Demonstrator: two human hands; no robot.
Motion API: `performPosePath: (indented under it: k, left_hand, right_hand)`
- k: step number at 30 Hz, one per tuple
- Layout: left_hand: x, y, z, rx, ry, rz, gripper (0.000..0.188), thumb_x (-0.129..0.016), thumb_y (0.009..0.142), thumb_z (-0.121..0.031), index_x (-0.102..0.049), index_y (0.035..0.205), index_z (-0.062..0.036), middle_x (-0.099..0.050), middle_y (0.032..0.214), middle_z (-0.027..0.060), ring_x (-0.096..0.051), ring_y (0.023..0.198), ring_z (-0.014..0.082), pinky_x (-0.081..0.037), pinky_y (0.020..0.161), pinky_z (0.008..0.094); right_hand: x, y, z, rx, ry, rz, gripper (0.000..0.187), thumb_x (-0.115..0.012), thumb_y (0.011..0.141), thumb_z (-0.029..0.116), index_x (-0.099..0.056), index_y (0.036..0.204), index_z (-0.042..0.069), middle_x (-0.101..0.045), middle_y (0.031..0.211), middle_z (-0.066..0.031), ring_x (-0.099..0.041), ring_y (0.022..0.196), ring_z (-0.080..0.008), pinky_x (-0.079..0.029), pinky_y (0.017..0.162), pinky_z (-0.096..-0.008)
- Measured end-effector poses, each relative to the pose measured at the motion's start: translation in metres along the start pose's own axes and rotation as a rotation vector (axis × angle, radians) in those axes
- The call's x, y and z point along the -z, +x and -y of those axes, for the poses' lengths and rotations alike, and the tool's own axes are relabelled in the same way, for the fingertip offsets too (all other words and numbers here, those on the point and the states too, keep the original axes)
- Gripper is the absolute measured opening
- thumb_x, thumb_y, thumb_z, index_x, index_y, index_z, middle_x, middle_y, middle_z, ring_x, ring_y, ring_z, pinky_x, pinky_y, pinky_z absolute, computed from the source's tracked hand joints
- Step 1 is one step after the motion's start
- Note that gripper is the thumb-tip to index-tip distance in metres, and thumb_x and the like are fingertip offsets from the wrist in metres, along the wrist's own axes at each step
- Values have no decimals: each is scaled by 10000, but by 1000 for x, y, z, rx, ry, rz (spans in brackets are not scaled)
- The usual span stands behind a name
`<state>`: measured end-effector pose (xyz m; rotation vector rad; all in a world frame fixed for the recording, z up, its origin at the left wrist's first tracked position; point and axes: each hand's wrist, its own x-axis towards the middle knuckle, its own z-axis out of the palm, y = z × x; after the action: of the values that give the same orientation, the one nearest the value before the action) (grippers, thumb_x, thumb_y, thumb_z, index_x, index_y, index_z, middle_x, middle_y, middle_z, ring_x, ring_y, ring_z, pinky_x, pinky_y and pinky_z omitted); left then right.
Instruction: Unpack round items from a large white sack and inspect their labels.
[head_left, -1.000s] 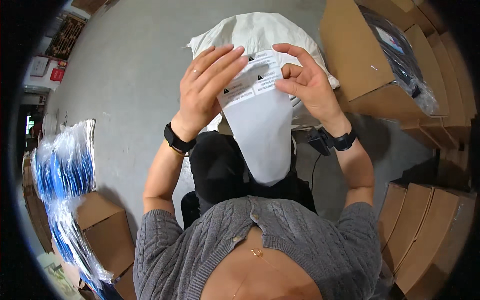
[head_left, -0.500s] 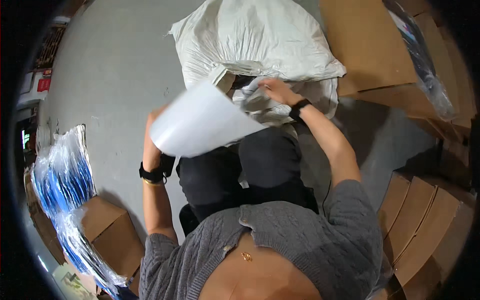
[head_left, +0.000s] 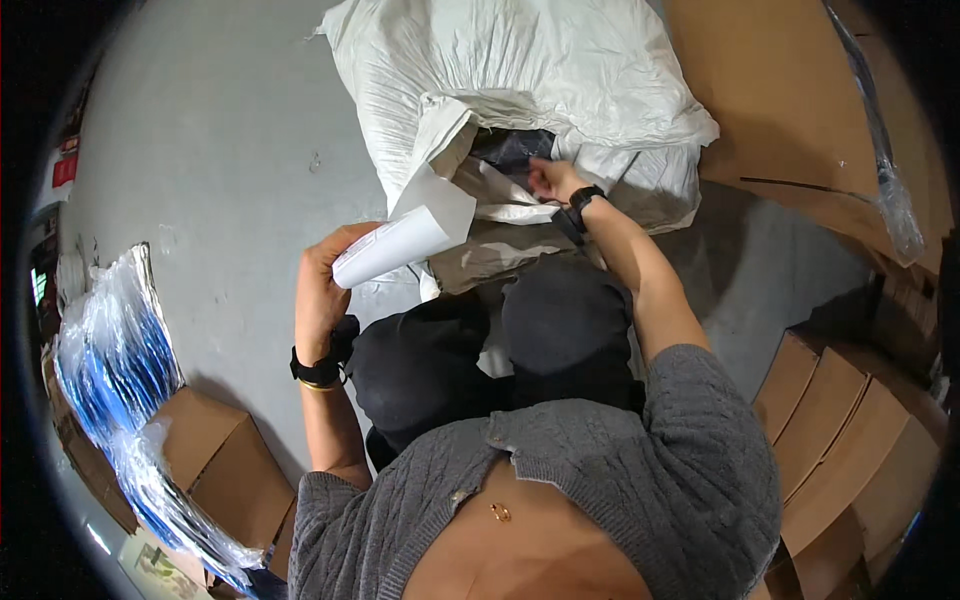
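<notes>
My left hand (head_left: 332,262) is closed around a white paper sheet (head_left: 395,245), which curls into a loose roll with its far corner spread toward the sack. In front of my knees lies a big white woven sack (head_left: 520,65), its mouth gaping toward me. Dark, plastic-looking contents (head_left: 513,146) show inside the opening. My right hand (head_left: 556,181) is at the mouth, fingers curled and slightly blurred, beside the dark contents and a pale flap of the sack. What those fingers hold, if anything, cannot be made out.
Cardboard (head_left: 780,110) stands at the far right with clear plastic wrap along it. Several brown cartons (head_left: 825,420) are at the near right. To the left are blue plastic-wrapped packs (head_left: 120,350) and a brown box (head_left: 225,465). Grey floor (head_left: 230,180) surrounds the sack.
The paper, spread broad before, is now curled narrower and drawn left in my left hand. The sack's mouth shows wider with more of its dark contents; my right hand remains beside it.
</notes>
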<state>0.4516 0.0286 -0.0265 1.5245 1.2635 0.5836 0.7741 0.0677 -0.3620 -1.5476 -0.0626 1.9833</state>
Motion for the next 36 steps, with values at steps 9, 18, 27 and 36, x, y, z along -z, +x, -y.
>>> performPosePath:
  k: [9, 18, 27, 36]
  left_hand:
    - [7, -13, 2, 79, -43, -78, 250, -553, 760, 39, -637, 995, 17, -663, 945, 89, -600, 858, 137, -471, 768, 264]
    - [-2, -7, 5, 63, -40, -31, 233, -571, 761, 18, -638, 985, 13, -665, 960, 92, -613, 849, 148, -476, 766, 270]
    - [5, -9, 3, 64, -25, -41, 244, -591, 754, 8, -640, 993, 0, -664, 968, 98, -616, 866, 153, -474, 775, 273]
    - [3, -9, 7, 97, -33, -36, 235, -585, 754, 1, -641, 981, 2, -664, 963, 98, -616, 866, 153, -475, 772, 273]
  right_hand:
    - [-4, 63, -27, 466, 17, -141, 310, -585, 869, 330, -565, 1058, 85, -601, 1049, -130, -604, 868, -257, -494, 742, -346]
    - [-51, 30, -3, -69, 286, 59, 369, -492, 921, 292, -501, 1093, -35, -532, 1157, -221, -554, 1026, -311, -467, 897, -406]
    - [-6, 69, -20, 295, 362, -14, 387, -594, 835, 214, -501, 1161, 26, -580, 1093, -112, -565, 1020, -266, -448, 897, -403]
    - [-41, -14, 20, 128, 677, -1, 326, -671, 763, 393, -600, 925, 119, -623, 936, -42, -577, 857, -260, -445, 821, -440]
